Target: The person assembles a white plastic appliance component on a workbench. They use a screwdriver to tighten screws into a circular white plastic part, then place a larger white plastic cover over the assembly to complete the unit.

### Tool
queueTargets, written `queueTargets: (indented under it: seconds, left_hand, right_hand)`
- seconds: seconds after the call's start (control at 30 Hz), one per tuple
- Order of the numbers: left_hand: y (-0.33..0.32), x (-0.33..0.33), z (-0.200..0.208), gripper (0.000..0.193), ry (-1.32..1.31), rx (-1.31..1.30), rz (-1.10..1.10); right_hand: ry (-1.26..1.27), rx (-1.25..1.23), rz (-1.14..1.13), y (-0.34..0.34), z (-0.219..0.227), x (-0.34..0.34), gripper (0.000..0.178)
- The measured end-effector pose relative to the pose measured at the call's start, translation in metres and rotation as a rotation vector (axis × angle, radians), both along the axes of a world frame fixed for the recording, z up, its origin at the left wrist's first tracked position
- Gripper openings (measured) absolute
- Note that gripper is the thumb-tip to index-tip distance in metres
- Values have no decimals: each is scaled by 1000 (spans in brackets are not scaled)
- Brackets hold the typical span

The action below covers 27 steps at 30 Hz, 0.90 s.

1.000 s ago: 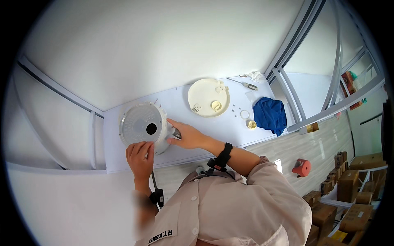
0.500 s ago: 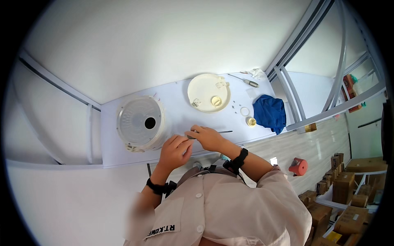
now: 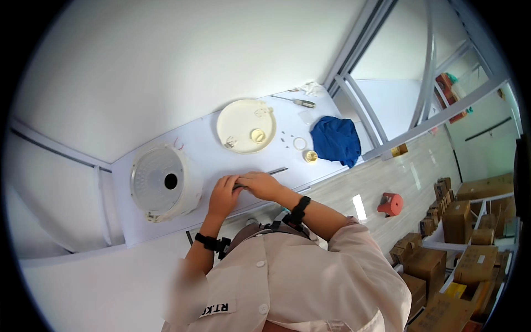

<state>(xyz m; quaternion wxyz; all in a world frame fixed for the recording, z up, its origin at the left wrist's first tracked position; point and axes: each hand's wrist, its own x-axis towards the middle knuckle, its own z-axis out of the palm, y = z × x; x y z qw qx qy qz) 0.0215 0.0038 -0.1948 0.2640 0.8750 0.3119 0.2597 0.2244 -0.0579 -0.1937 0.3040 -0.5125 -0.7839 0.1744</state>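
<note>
My two hands meet at the near edge of the white table. A slim, dark grey metal tool point(image 3: 279, 171) runs beneath my right hand point(image 3: 264, 186), its thin end sticking out to the right. My right fingers are curled over it. The fingers of my left hand point(image 3: 223, 197) are closed at the tool's other end, where a dark bit shows between the hands. Its exact kind is hidden by my fingers. To the left stands a round whitish housing point(image 3: 191, 177) with a clear top and a black round hole. Beyond my hands lies a cream round cover point(image 3: 229, 124).
A cream knob-like part point(image 3: 258, 136) sits in the cover. To the right are a ring point(image 3: 300, 144), a small yellowish round part point(image 3: 311, 157), several tiny pieces and a blue cloth point(image 3: 336, 140). A screwdriver point(image 3: 304, 103) lies at the back. Metal frame posts point(image 3: 362, 114) border the table's right end.
The view has turned, so the table's things appear farther left and tilted. My left fingers have straightened somewhat and closed in against my right hand; the slim tool stays between them.
</note>
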Motion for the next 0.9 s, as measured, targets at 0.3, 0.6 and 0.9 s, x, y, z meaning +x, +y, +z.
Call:
queueTargets:
  seconds: [0.3, 0.6, 0.9]
  left_hand:
    - [0, -1, 3, 44, 71, 48, 21]
    - [-19, 30, 12, 47, 33, 149, 19]
    - [-37, 67, 19, 49, 183, 105, 82]
  right_hand:
    - [-20, 127, -130, -20, 23, 22, 46]
    - [-76, 128, -724, -95, 41, 140, 38]
    - [-110, -28, -606, -92, 28, 185, 55]
